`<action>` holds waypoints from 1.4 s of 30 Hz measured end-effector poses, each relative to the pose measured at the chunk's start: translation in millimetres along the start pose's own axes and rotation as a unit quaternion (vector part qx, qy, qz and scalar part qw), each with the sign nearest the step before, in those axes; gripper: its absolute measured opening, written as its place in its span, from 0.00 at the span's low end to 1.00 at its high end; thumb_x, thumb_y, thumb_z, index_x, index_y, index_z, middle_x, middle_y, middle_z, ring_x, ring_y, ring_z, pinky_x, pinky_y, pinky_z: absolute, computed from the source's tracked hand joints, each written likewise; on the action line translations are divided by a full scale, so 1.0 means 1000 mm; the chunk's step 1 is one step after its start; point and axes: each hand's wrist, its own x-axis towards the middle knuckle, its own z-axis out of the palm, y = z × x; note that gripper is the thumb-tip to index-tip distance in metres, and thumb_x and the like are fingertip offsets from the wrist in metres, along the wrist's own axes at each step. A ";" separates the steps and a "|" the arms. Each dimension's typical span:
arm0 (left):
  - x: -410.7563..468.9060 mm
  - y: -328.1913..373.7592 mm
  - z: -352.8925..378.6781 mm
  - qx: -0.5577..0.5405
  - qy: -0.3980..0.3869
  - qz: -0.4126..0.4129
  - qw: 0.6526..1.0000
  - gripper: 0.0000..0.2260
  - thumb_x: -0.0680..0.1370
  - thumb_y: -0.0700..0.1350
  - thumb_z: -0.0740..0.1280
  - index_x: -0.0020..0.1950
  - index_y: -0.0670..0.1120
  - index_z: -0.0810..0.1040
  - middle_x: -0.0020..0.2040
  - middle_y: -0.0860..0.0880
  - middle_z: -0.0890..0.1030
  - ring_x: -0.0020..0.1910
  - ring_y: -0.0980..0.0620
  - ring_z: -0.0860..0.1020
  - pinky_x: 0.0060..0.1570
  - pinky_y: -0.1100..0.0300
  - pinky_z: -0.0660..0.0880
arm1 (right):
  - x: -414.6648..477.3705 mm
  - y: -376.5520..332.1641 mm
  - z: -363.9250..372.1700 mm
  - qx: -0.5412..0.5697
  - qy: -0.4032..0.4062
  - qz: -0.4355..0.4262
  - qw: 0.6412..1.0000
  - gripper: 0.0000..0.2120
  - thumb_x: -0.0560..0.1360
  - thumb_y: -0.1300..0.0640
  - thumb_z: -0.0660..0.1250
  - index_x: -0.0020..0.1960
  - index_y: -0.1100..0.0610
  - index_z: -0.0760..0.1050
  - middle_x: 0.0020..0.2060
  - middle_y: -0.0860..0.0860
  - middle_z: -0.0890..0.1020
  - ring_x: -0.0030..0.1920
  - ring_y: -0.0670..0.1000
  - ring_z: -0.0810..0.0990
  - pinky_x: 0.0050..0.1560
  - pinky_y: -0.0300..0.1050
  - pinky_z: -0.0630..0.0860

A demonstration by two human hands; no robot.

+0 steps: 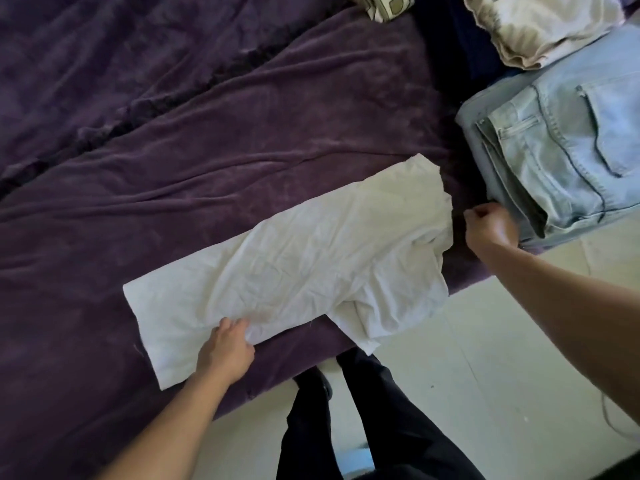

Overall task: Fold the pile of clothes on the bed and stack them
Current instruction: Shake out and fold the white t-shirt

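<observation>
Jeans [561, 150] folded on bed [242, 133]; shirt [294, 265] half-folded. Left hand [225, 355] fingers pinched shirt edge; right hand [490, 230] fingers curled, empty. More clothes [540, 26] remained.

The bed [86, 341] wears a rumpled purple blanket [207, 150]. A white shirt [311, 271] lies lengthwise near the front edge, one sleeve hanging over it. To the right sit folded pale jeans [561, 161], a cream garment [540, 26] behind them, and a patterned cloth [381, 5] at the far edge
</observation>
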 end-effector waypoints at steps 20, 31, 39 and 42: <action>-0.028 0.006 -0.020 -0.070 0.032 -0.007 0.997 0.15 0.79 0.45 0.61 0.66 0.48 0.72 0.64 0.47 0.72 0.59 0.46 0.74 0.52 0.55 0.72 | -0.124 -0.077 0.003 0.494 -0.363 0.258 0.747 0.11 0.74 0.57 0.71 0.52 0.60 0.74 0.48 0.57 0.80 0.42 0.54 0.83 0.38 0.45 0.82; -0.003 0.091 -0.027 0.020 0.195 0.186 0.963 0.17 0.76 0.40 0.61 0.65 0.48 0.72 0.70 0.45 0.65 0.64 0.44 0.67 0.53 0.52 0.70 | -0.020 -0.061 0.015 0.107 -0.049 0.019 0.993 0.31 0.66 0.47 0.75 0.67 0.53 0.71 0.60 0.52 0.77 0.60 0.54 0.76 0.58 0.47 0.73; 0.086 0.150 -0.029 0.102 0.045 0.220 0.969 0.31 0.78 0.39 0.60 0.76 0.58 0.53 0.79 0.51 0.42 0.77 0.49 0.43 0.73 0.47 0.54 | 0.028 -0.048 0.040 0.223 -0.184 0.059 0.955 0.20 0.63 0.55 0.80 0.51 0.55 0.77 0.47 0.52 0.82 0.39 0.49 0.81 0.31 0.41 0.78; 0.075 0.143 -0.037 0.051 0.073 0.240 0.967 0.26 0.79 0.39 0.56 0.75 0.55 0.60 0.78 0.49 0.51 0.77 0.49 0.51 0.71 0.49 0.58 | 0.015 -0.051 0.023 0.277 -0.198 0.033 0.940 0.13 0.66 0.59 0.78 0.47 0.60 0.80 0.43 0.54 0.84 0.38 0.50 0.83 0.35 0.44 0.81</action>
